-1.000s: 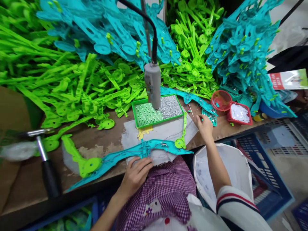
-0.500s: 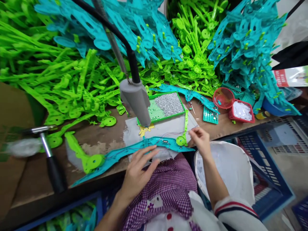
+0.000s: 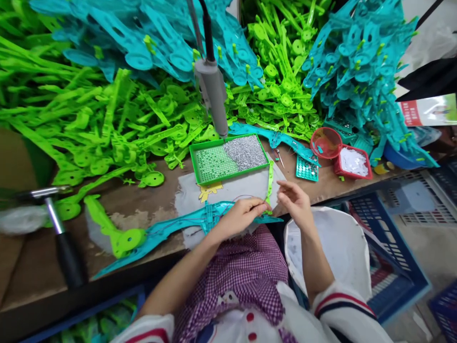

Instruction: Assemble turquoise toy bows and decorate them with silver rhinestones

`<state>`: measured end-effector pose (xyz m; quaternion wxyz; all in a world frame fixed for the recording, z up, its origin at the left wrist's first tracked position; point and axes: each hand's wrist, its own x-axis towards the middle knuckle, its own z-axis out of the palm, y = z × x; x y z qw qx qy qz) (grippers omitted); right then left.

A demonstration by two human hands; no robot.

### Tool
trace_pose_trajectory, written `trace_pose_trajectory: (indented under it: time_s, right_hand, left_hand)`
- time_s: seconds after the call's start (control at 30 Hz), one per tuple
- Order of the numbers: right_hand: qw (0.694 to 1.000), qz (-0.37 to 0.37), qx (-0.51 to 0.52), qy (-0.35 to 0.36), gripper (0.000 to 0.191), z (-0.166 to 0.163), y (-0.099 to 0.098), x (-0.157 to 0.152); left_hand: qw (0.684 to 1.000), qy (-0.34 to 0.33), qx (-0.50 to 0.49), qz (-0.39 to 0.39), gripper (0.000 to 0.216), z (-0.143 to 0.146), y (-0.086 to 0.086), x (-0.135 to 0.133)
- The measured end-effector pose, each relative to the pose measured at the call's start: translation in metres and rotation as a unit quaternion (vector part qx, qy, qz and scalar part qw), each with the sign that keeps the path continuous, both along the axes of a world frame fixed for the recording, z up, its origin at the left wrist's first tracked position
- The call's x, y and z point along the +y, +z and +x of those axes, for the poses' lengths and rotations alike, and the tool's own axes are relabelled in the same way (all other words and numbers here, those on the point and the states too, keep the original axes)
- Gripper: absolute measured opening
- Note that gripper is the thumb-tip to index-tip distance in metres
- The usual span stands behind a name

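A long blue plastic part (image 3: 162, 231) lies along the table's front edge with thin wires on it. My left hand (image 3: 241, 216) reaches across its right end. Thumb and fingers there are pinched together beside a narrow green plastic piece (image 3: 270, 183), and what they hold is too small to make out. Just to the right is my right hand (image 3: 295, 202), its fingers loosely bent and apart, with nothing visible in them. Beneath the blue part is a grey cloth (image 3: 189, 190) with a yellow printed figure. Another green part (image 3: 130, 243) rests on the blue part's left end.
A grey electric screwdriver (image 3: 213, 95) hangs above a green tray (image 3: 228, 176) of small screws. Blue and green parts are heaped behind. At left is a hammer (image 3: 64, 243); at right, a red box (image 3: 364, 175) of white pieces and a white-lined bin (image 3: 332, 247).
My left hand has moved right along the blue part and its fingers have closed. My right hand's fingers have spread from a pinch. The screwdriver has swung up and back over the tray.
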<state>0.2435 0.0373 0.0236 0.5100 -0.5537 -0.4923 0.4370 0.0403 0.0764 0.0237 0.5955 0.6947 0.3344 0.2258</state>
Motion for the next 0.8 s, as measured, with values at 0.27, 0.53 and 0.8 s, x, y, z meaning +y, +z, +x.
trace_pose_trajectory:
  time_s: [0.27, 0.53, 0.8]
  right_hand:
    - [0.997, -0.033, 0.029, 0.064, 0.023, -0.020, -0.014, -0.010]
    - [0.985, -0.117, 0.125, -0.032, 0.031, -0.039, -0.032, -0.015]
    - [0.984, -0.121, 0.130, 0.009, 0.028, -0.032, -0.027, -0.017]
  left_hand:
    - [0.992, -0.030, 0.050, 0.115, 0.025, -0.027, 0.007, 0.008]
    - [0.902, 0.079, 0.083, 0.415, 0.016, -0.022, 0.001, 0.004]
    - [0.901, 0.071, 0.103, 0.414, 0.015, -0.018, 0.008, 0.005]
